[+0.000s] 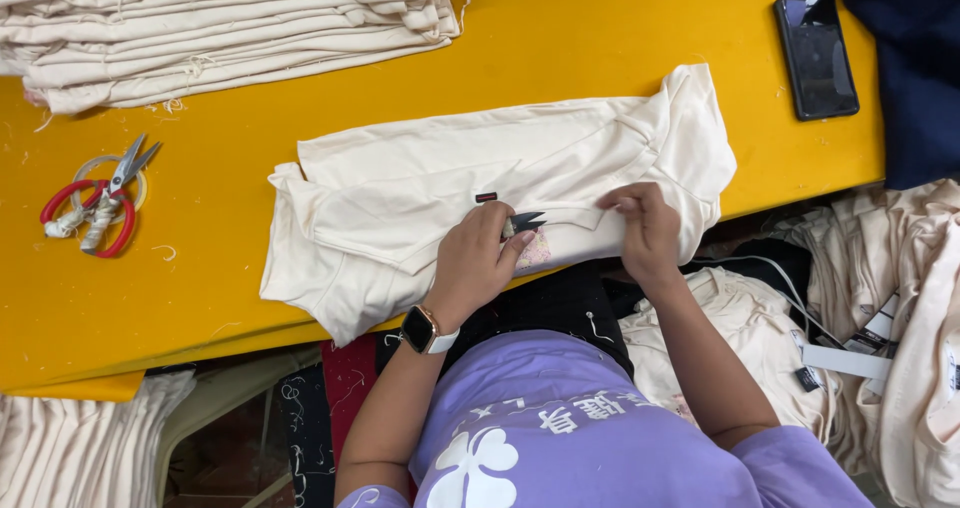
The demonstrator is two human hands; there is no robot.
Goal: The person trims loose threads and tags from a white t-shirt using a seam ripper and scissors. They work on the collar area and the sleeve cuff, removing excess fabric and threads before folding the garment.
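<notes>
Yellow table (560,38), red scissors (95,203), phone (815,56); cream garment (480,183), folded stack (220,23)

Bright even overhead light, soft short shadows beneath the fingers (505,230), faint glare on table (560,38), sharp focus throughout.

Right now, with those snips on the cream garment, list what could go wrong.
1. The thread snips in the left hand lie against the cream garment; they might nick the fabric.
2. The right hand pins cloth close by; fingers could get cut.
3. The garment overhangs the yellow table and may slide.
</notes>
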